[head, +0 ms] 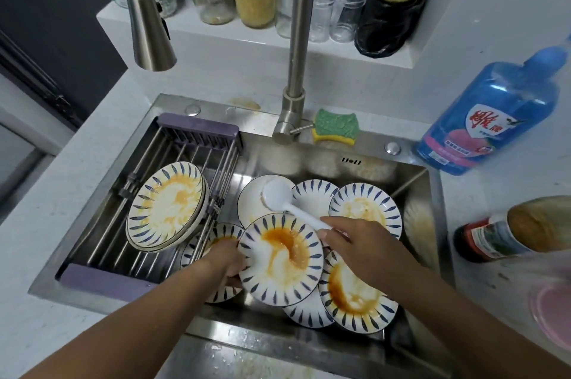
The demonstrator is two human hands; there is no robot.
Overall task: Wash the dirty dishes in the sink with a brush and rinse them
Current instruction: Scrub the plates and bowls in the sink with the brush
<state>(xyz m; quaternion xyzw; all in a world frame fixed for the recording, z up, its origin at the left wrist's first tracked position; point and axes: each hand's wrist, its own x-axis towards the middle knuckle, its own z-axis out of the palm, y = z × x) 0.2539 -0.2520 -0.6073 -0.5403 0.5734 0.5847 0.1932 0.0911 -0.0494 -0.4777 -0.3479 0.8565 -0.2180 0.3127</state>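
The light is soft and even, rather cool, and shadows are weak. The steel sink (355, 153) gives only dull reflections, no strong glare. The wide lens bends the faucet (295, 39) and the picture edges. The blue bottle (491, 113) at right looks blurred; the centre is sharp.

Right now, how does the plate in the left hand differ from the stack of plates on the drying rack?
The held plate is single, gripped at its rim by the left hand over the sink; the rack stack is several plates leaning unheld on the drying rack. The held plate's stain is darker orange-brown; the stack's top plate has a paler yellow smear. Both share the white face, blue dashed rim, and are unwashed.
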